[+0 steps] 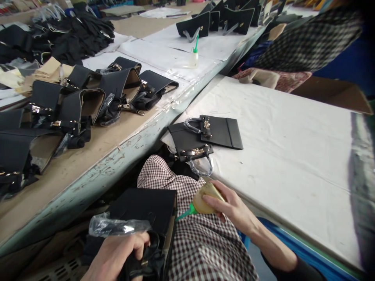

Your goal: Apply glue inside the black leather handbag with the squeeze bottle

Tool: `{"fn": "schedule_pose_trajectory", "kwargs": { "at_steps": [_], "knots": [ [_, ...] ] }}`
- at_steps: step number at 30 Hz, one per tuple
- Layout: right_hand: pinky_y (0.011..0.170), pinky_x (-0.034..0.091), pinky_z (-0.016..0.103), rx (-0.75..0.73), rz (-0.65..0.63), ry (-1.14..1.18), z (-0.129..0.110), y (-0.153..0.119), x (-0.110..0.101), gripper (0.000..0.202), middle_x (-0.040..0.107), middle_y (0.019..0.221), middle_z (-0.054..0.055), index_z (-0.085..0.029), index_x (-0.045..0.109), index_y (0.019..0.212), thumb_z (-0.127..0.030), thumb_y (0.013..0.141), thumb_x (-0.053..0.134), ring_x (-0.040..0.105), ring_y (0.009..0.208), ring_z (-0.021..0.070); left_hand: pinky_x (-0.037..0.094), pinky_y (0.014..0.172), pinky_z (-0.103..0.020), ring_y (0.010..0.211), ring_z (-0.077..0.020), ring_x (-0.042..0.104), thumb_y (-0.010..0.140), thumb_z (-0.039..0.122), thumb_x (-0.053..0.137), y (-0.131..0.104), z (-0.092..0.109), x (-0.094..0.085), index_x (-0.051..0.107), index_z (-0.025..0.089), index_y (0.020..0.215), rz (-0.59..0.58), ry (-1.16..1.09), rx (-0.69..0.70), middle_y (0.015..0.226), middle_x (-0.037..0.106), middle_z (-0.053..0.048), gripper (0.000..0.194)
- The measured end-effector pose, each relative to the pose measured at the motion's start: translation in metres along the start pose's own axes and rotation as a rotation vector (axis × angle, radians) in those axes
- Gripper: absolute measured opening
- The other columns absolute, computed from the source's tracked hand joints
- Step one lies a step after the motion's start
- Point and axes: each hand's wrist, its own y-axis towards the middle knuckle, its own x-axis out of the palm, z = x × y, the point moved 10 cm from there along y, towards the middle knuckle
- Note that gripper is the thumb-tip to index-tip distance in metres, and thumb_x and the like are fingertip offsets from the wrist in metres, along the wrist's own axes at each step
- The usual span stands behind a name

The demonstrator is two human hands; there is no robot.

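Observation:
Tilted in my right hand (224, 203) is a yellowish squeeze bottle (204, 198) with a green nozzle, my fingers wrapped round its body. The nozzle tip points left and meets, or nearly meets, the edge of a black handbag (143, 203) on my lap. My left hand (121, 249) grips that handbag near its handle, which is wrapped in clear plastic. Some of the left fingers are hidden behind dark straps. Two flat black bag pieces (221, 132) with wrapped handles and gold clasps overlap on the white table just ahead.
Several black handbags (70, 111) stand on the left table (102, 156), beside a black heap (64, 35). Another green-topped bottle (193, 58) stands farther back, near upright bag panels (215, 21). At the right is the white table (287, 164); a person in a checkered sleeve (310, 41) sits beyond it.

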Motion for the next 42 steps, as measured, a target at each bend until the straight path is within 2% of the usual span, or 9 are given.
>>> {"fn": "schedule_pose_trajectory", "kwargs": {
  "at_steps": [6, 10, 15, 20, 25, 29, 35, 42],
  "knots": [
    [0.042, 0.040, 0.022, 0.014, -0.056, 0.119, -0.007, -0.011, 0.009, 0.043, 0.054, 0.071, -0.003, -0.020, 0.058, 0.106, -0.058, 0.088, 0.065, 0.048, 0.052, 0.0111, 0.049, 0.076, -0.019, 0.082, -0.0121, 0.069, 0.076, 0.007, 0.046, -0.001, -0.009, 0.002, 0.040, 0.027, 0.086, -0.028, -0.041, -0.057, 0.094, 0.071, 0.006, 0.024],
    [0.041, 0.039, 0.020, 0.005, -0.106, 0.205, -0.009, -0.022, 0.019, 0.040, 0.054, 0.071, -0.003, -0.019, 0.059, 0.102, -0.056, 0.089, 0.066, 0.046, 0.051, 0.0098, 0.048, 0.080, -0.023, 0.088, -0.0149, 0.068, 0.079, 0.008, 0.048, -0.006, -0.015, 0.001, 0.043, 0.026, 0.087, -0.033, -0.030, -0.113, 0.096, 0.071, 0.003, 0.020],
    [0.042, 0.038, 0.019, 0.009, -0.163, 0.305, -0.018, -0.037, 0.032, 0.040, 0.055, 0.074, -0.001, -0.018, 0.058, 0.103, -0.054, 0.088, 0.067, 0.045, 0.056, 0.0102, 0.047, 0.083, -0.024, 0.094, -0.0155, 0.066, 0.075, 0.007, 0.051, -0.014, -0.028, 0.006, 0.042, 0.026, 0.086, -0.099, -0.089, -0.199, 0.101, 0.069, 0.002, 0.024],
    [0.043, 0.038, 0.019, 0.014, -0.109, 0.310, -0.025, -0.043, 0.029, 0.044, 0.057, 0.076, -0.001, -0.019, 0.058, 0.103, -0.057, 0.084, 0.070, 0.044, 0.056, 0.0104, 0.047, 0.086, -0.024, 0.100, -0.0171, 0.065, 0.074, 0.009, 0.055, -0.020, -0.037, 0.004, 0.047, 0.027, 0.088, -0.100, -0.092, -0.250, 0.104, 0.070, 0.002, 0.024],
    [0.042, 0.037, 0.019, 0.017, -0.056, 0.329, -0.025, -0.047, 0.021, 0.047, 0.055, 0.073, -0.002, -0.020, 0.057, 0.107, -0.059, 0.083, 0.070, 0.042, 0.055, 0.0106, 0.048, 0.083, -0.024, 0.095, -0.0166, 0.067, 0.074, 0.008, 0.054, -0.013, -0.030, 0.001, 0.047, 0.026, 0.085, -0.088, -0.080, -0.227, 0.102, 0.071, 0.001, 0.022],
    [0.042, 0.038, 0.020, 0.039, -0.107, 0.344, -0.026, -0.053, 0.031, 0.047, 0.057, 0.076, 0.000, -0.021, 0.058, 0.108, -0.059, 0.082, 0.071, 0.044, 0.056, 0.0117, 0.050, 0.083, -0.026, 0.095, -0.0184, 0.067, 0.072, 0.009, 0.053, -0.011, -0.030, 0.001, 0.048, 0.025, 0.084, -0.092, -0.052, -0.237, 0.102, 0.072, -0.001, 0.021],
    [0.041, 0.036, 0.020, 0.042, -0.159, 0.385, -0.026, -0.051, 0.043, 0.047, 0.057, 0.077, 0.001, -0.020, 0.060, 0.105, -0.059, 0.081, 0.071, 0.045, 0.056, 0.0119, 0.050, 0.080, -0.022, 0.092, -0.0160, 0.069, 0.070, 0.006, 0.052, -0.006, -0.024, -0.003, 0.048, 0.026, 0.085, -0.066, -0.067, -0.198, 0.100, 0.072, 0.002, 0.025],
    [0.041, 0.036, 0.021, 0.029, -0.033, 0.236, -0.013, -0.034, 0.019, 0.043, 0.054, 0.071, -0.002, -0.020, 0.060, 0.105, -0.057, 0.085, 0.068, 0.044, 0.052, 0.0109, 0.051, 0.076, -0.022, 0.086, -0.0160, 0.069, 0.070, 0.008, 0.053, 0.002, -0.017, -0.004, 0.046, 0.025, 0.081, -0.064, -0.090, -0.177, 0.094, 0.073, 0.002, 0.021]
  ]
}}
